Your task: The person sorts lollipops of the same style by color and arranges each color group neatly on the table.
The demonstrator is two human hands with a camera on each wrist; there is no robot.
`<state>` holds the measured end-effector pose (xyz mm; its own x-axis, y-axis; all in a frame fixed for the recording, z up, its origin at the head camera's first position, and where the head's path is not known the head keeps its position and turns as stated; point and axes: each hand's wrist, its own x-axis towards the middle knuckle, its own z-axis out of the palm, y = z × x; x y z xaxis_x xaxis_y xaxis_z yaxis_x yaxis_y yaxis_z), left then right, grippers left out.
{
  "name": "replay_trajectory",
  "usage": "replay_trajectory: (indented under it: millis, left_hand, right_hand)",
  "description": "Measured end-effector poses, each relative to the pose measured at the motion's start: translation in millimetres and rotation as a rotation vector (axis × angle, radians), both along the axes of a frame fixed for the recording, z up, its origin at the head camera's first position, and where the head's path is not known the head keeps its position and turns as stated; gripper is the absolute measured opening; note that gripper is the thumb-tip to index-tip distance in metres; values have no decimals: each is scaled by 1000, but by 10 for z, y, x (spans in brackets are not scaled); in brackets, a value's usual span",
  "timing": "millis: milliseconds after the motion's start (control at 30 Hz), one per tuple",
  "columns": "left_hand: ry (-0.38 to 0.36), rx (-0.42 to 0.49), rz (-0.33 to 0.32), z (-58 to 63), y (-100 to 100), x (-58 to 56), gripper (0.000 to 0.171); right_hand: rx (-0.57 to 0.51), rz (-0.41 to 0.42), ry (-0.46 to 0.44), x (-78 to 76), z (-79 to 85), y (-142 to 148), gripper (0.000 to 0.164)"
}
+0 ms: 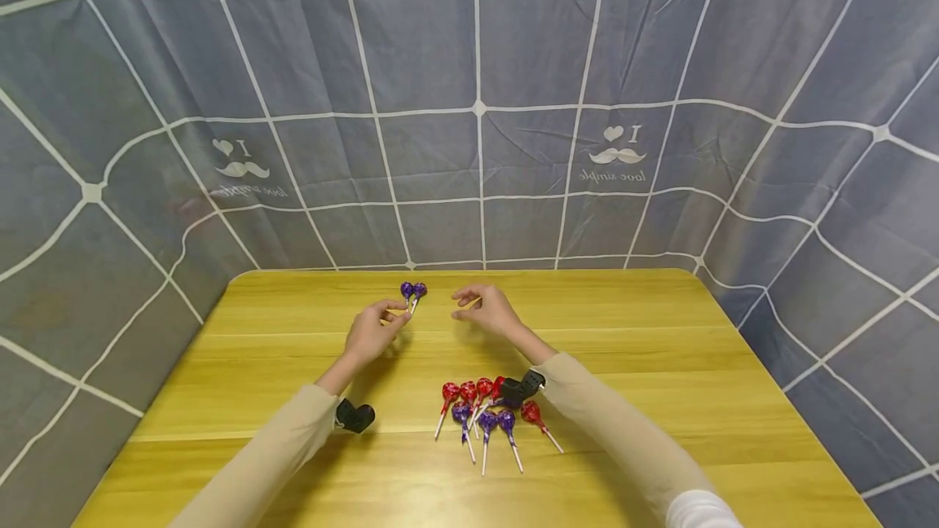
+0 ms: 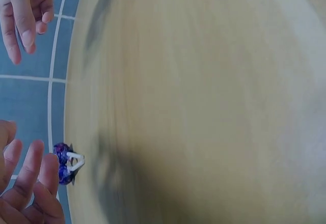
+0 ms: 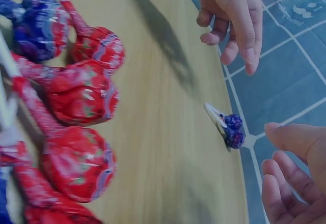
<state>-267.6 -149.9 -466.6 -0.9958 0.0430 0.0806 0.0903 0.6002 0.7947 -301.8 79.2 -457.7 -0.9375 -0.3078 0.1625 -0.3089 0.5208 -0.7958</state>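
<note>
Two purple-wrapped lollipops lie side by side near the table's far edge, their white sticks meeting toward the near side. My left hand hovers just in front of them, fingers loosely bent; the left wrist view shows nothing between its spread fingers. Across from it, my right hand is held over the table to the right of the pair, thumb and fingers apart and holding nothing. Nearer my body lies a group of red lollipops and purple lollipops, partly covered by the right wrist camera.
The wooden table has rounded far corners. A grey-blue curtain with white grid lines hangs behind it and along both sides. Black wrist cameras sit on both sleeves, the right camera right over the lollipop group.
</note>
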Motion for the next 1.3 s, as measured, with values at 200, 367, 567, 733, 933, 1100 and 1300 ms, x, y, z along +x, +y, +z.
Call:
replay_trajectory:
  millis: [200,367,567,733,933,1100,1300]
  left_hand:
    - [-12,23,-19,-47,32,94,30]
    - [-22,52,-44,-86,52,162,30]
    - [-31,74,-72,-112,85,256,29]
    - [-41,86,-91,-139,118,334,29]
    - [-47,114,-119,-165,161,422,28]
    - [-47,129,-145,-176,195,504,28]
    - [-60,145,-186,-182,234,611,28]
  right_hand:
    - [3,15,-36,112,-24,43,29]
    - [3,46,-52,194,-74,95,29]
    - [4,83,-74,314,-120,153,32]
    - [-10,118,-91,425,-145,205,31]
    - [-12,142,-126,539,-159,281,32]
    - [4,174,-132,624,-160,326,31]
    - [13,213,-141,721,-158,346,30]
